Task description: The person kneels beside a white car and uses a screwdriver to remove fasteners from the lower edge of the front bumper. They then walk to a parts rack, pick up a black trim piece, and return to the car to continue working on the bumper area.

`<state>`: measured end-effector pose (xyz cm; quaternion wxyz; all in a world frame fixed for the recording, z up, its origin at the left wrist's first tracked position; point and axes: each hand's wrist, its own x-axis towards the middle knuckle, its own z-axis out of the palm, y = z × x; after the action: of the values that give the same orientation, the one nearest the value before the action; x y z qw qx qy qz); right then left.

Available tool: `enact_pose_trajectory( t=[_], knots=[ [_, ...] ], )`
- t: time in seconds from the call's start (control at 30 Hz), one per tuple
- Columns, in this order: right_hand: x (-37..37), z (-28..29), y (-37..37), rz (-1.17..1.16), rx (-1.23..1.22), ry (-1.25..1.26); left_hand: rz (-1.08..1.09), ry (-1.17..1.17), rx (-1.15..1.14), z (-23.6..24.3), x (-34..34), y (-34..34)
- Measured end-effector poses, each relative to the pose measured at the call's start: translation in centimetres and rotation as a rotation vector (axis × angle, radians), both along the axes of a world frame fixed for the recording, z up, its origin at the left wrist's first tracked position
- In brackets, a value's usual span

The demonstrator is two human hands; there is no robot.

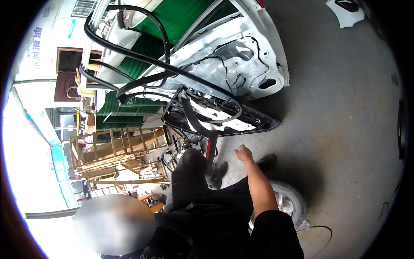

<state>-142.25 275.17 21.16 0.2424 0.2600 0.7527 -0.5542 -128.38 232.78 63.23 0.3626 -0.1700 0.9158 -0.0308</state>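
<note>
My right hand [244, 153] hangs above the grey floor at the end of a bare forearm. Its fingers are slightly apart and loosely bent, and nothing shows in them. My left hand is not in view. Beyond the right hand lies a black door trim panel [254, 119] with a white middle. Behind that panel leans a white car door [274, 47], its inner side bare with black wiring on it. Long black rubber strips [172, 68] loop across the door's left part. A black-and-red bar [210, 149] stands left of my hand.
A tyre on a wheel [290, 199] lies beside my right arm. Wooden ladder-like frames [125, 143] and clutter fill the left. Green covers [172, 19] hang behind the door. A white part [346, 15] lies far right. A blurred oval covers the lower left.
</note>
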Motion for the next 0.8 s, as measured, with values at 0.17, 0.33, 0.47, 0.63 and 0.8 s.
enact_pose_trajectory(
  t=[0.17,0.33,0.47,0.63,0.8],
  knots=[
    [3.3,1.6,3.4,-0.012,-0.023,-0.035,0.014,-0.002,0.038,-3.2,-0.6,1.3],
    [5.9,0.4,5.7,0.078,0.123,-0.085,-0.067,0.039,0.063,-5.4,-4.7,1.2],
    [2.2,1.3,4.1,-0.01,0.107,-0.023,-0.243,0.009,-0.005,-9.7,-9.9,-1.5],
    [2.4,3.4,2.9,-0.043,0.089,0.06,-0.226,0.195,0.271,-19.1,-24.2,0.4],
    [12.6,1.6,5.8,-0.24,0.276,-0.059,0.085,0.276,0.372,-30.7,-41.5,14.5]
  ],
)
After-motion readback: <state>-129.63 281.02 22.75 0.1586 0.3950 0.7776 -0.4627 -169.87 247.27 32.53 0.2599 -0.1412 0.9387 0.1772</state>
